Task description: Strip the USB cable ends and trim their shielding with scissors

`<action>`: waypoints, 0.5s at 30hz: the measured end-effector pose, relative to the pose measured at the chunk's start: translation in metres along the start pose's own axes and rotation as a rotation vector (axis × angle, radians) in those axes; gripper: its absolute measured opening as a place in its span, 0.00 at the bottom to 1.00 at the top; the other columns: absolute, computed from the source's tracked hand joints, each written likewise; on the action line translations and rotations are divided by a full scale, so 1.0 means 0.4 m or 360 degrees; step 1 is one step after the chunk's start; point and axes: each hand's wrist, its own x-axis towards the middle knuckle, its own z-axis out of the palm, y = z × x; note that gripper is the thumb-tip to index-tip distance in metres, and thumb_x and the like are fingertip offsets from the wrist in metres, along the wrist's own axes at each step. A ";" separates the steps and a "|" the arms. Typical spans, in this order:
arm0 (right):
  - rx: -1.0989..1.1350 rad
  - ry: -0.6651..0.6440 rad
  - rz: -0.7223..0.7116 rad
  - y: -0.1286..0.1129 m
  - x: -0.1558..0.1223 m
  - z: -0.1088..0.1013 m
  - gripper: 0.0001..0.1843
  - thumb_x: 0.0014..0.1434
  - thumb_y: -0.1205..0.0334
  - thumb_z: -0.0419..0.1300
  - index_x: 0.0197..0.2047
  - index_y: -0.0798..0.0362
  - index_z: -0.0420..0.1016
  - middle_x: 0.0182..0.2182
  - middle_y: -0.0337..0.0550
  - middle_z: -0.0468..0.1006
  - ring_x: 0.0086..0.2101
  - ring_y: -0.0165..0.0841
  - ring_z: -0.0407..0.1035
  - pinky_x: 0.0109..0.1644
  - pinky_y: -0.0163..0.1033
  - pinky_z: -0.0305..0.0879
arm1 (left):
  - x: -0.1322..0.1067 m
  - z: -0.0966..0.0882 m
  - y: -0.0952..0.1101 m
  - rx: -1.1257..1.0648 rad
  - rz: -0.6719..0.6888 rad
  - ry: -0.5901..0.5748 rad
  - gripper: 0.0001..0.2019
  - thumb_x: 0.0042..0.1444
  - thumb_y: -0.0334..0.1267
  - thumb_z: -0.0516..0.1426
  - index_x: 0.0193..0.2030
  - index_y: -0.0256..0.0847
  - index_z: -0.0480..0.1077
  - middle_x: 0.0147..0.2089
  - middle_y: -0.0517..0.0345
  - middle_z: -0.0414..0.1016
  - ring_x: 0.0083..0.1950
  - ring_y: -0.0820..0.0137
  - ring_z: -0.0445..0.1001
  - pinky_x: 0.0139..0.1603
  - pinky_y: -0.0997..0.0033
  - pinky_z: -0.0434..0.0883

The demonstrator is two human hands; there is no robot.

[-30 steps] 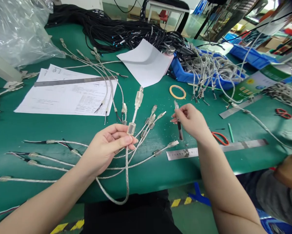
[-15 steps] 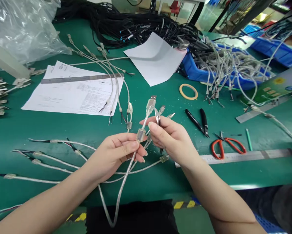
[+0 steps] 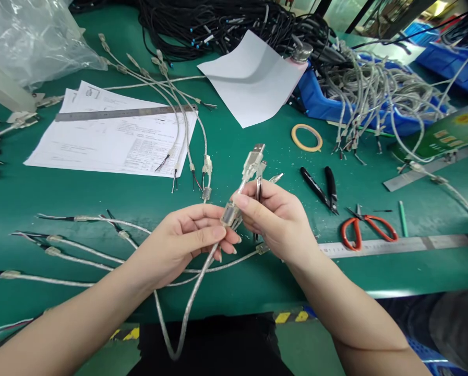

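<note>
A clear-jacketed USB cable hangs in a loop below my hands, its USB plug pointing up and away. My left hand is closed on the cable just below its ferrite core. Between thumb and fingers, my right hand pinches the cable between core and plug. A slim metal tool also sits in my right hand; the fingers hide most of it, so its kind is unclear. More clear cables with bare wire ends lie under and left of my hands.
Black-handled cutters, red-handled pliers, a steel ruler and a tape roll lie to the right. Farther back are a blue bin of cables, a loose sheet, printed papers and bundled black cables.
My right thumb and fingers have come onto the cable above the core. The plug has tilted right, and the metal tool's tip has turned more upright. The whole view has shifted slightly.
</note>
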 end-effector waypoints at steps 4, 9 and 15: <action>0.0047 0.0058 -0.0005 0.006 -0.002 0.000 0.11 0.62 0.55 0.64 0.34 0.52 0.69 0.20 0.30 0.59 0.19 0.21 0.50 0.21 0.32 0.44 | -0.001 -0.001 0.002 0.0042 0.0019 -0.0005 0.13 0.53 0.30 0.66 0.46 0.43 0.78 0.31 0.59 0.82 0.31 0.75 0.79 0.30 0.82 0.74; -0.0210 0.0152 -0.0188 0.011 -0.007 0.001 0.09 0.67 0.54 0.58 0.42 0.50 0.71 0.24 0.32 0.61 0.22 0.24 0.54 0.25 0.34 0.52 | -0.002 -0.006 0.005 -0.0034 0.0115 0.0033 0.11 0.53 0.28 0.66 0.44 0.42 0.78 0.29 0.60 0.81 0.29 0.76 0.78 0.33 0.82 0.76; -0.1082 0.0110 -0.0577 -0.003 -0.022 -0.008 0.18 0.73 0.56 0.45 0.54 0.52 0.72 0.32 0.40 0.70 0.33 0.30 0.64 0.37 0.39 0.60 | -0.004 -0.011 0.020 -0.0263 0.0101 0.0036 0.10 0.59 0.29 0.62 0.48 0.38 0.75 0.28 0.58 0.79 0.27 0.77 0.75 0.29 0.82 0.74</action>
